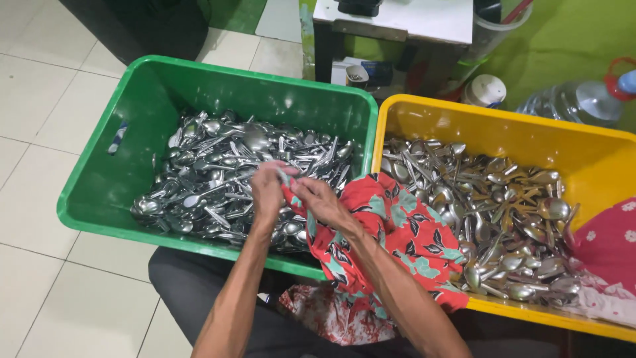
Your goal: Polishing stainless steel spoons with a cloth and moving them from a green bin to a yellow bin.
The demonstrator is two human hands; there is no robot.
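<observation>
While both hands meet over the green tub (99, 179) of spoons and forks (218, 166), the left hand (268, 192) and right hand (318, 202) pinch a fold of the red floral cloth (397, 238), fingers closed on it. The cloth drapes across the rim of the yellow tub (424, 116), also full of cutlery.

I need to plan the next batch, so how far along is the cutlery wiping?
Done: cannot tell; the yellow plastic tub holds a heap of metal spoons.
In hand: the left hand and right hand work a red floral cloth around one piece.
Left: the green plastic tub holds plenty of cutlery.
</observation>
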